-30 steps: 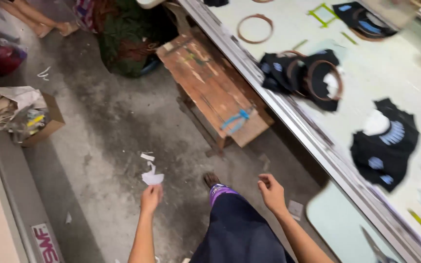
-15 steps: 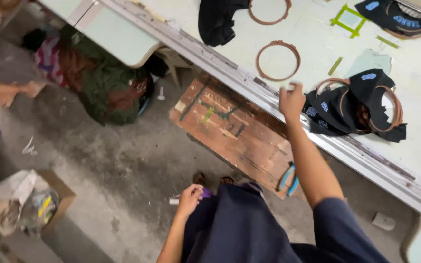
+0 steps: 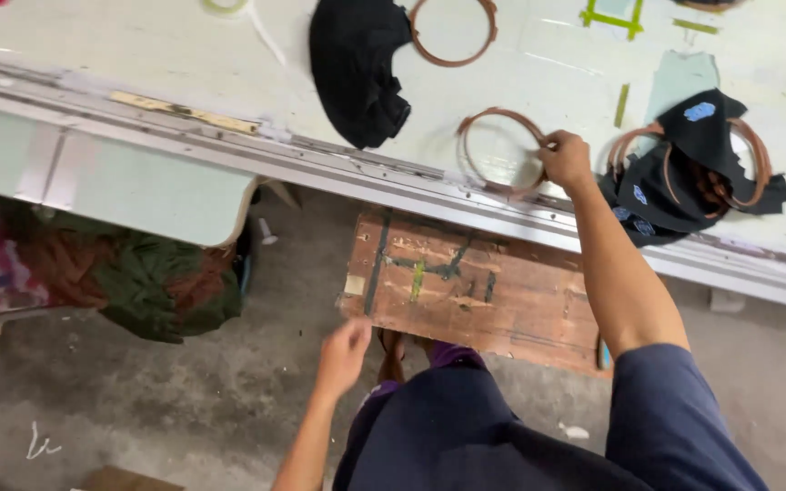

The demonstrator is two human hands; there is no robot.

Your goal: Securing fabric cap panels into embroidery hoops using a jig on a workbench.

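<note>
My right hand (image 3: 566, 158) reaches up onto the pale worktable (image 3: 229, 73) and grips the right edge of a brown embroidery hoop (image 3: 495, 151) lying near the table's metal edge. My left hand (image 3: 345, 351) hangs low over the concrete floor beside my dark trousers, fingers loosely curled, holding nothing. A second brown hoop (image 3: 452, 32) lies farther back. A black cloth (image 3: 357, 68) sits to the left of the hoops. Right of my hand is black fabric with blue patches clamped in hoops (image 3: 693, 164).
A worn wooden bench (image 3: 475, 286) stands under the table in front of my legs. A heap of green and brown cloth (image 3: 147, 277) lies on the floor at left. Green tape marks (image 3: 611, 18) are on the tabletop.
The view has swung from the floor toward the table. My right hand rose from beside my leg to the tabletop and closed on the hoop. My left hand stayed low.
</note>
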